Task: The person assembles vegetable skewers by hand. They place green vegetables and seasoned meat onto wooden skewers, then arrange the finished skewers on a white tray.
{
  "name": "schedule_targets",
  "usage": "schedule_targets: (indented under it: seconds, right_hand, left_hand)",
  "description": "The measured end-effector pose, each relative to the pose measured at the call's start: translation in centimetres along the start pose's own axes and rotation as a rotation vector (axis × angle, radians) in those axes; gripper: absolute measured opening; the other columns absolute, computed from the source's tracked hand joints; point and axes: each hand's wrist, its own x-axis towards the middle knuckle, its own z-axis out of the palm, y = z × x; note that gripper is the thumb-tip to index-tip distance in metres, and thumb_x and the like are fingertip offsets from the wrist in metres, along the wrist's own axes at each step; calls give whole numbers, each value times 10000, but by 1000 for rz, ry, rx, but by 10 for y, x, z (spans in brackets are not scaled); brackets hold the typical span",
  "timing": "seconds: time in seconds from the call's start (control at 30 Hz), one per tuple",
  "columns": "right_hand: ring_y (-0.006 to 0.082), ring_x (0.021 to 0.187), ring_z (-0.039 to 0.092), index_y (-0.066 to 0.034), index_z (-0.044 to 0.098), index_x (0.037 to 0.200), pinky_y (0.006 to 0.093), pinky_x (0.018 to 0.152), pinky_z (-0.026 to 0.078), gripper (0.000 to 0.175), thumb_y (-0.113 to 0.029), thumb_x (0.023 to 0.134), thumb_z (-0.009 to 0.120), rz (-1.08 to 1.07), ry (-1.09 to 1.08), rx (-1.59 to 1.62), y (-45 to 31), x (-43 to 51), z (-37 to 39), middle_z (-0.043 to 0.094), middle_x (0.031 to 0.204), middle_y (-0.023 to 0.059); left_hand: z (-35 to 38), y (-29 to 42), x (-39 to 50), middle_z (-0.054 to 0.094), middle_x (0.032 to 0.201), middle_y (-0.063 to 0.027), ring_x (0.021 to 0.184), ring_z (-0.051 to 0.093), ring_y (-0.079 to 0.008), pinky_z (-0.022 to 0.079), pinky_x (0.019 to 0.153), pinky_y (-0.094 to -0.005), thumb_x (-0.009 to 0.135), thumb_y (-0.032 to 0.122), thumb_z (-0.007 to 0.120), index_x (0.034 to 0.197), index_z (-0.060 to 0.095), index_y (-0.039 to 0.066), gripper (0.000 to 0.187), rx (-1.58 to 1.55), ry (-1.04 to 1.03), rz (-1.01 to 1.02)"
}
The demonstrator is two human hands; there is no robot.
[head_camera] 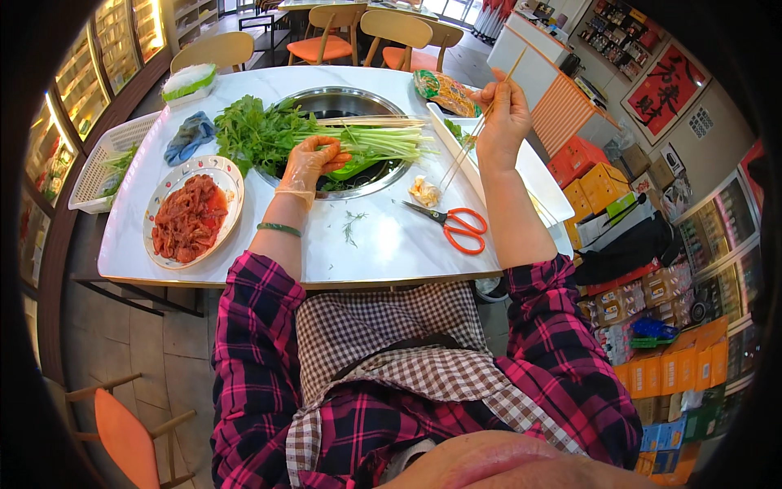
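My left hand (314, 162), in a clear plastic glove, hovers with bent fingers over the round metal-rimmed pot opening (400, 174) in the table. Whether it pinches anything is hidden. Beside its fingers lie cut pale green stalks (397, 143), with leafy greens (253, 131) to the left and several bamboo skewers (372, 121) across the top. A green object (354, 169) shows under the hand. Raised at the right, my bare right hand (504, 119) grips a few thin skewers (520, 60) pointing down-left. Marinated red meat strips (189, 220) fill a patterned plate (237, 183).
Orange-handled scissors (467, 232) lie near a crumpled pale scrap (424, 191). A long white tray (553, 198) and a packaged bundle (446, 91) stand right. Leftward are a blue cloth (190, 137), a wrapped white-and-green pack (189, 82) and a plastic basket (88, 183).
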Motion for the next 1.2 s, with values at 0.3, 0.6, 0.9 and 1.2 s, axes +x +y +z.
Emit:
schedule_targets:
  seconds: [0.3, 0.6, 0.9, 1.2]
  right_hand:
    - [56, 571, 476, -6, 574, 1290, 265, 620, 511, 314, -181, 1037, 511, -64, -38, 25, -43, -3, 15, 581, 801, 13]
    - [-9, 488, 351, 10, 569, 1299, 160, 449, 289, 353, -225, 1041, 515, 979, -445, 90, -17, -110, 36, 538, 763, -48]
    - [22, 531, 401, 20, 581, 1255, 192, 509, 355, 292, -154, 1044, 478, 1164, -465, 293, 38, -140, 35, 531, 744, -14]
    - [8, 546, 396, 48, 558, 1271, 180, 521, 364, 308, -144, 1046, 472, 1246, -427, 408, 46, -145, 34, 534, 787, -14]
  left_hand:
    - [-1, -1, -2, 674, 1028, -137, 932, 716, -230, 588, 839, -280, 961, 107, 630, 1112, 594, -47, 219, -68, -62, 55]
    - [-4, -1, -3, 668, 1100, -154, 1020, 691, -220, 573, 912, -273, 981, 114, 614, 1180, 575, -49, 260, -57, -153, 87]
    - [1, -1, -4, 654, 1122, -137, 1028, 694, -251, 567, 932, -301, 962, 92, 637, 1186, 574, -55, 275, -64, -186, 156]
    - [7, 3, -6, 647, 1135, -130, 1034, 696, -260, 565, 935, -312, 946, 61, 640, 1195, 573, -55, 283, 24, -182, 202]
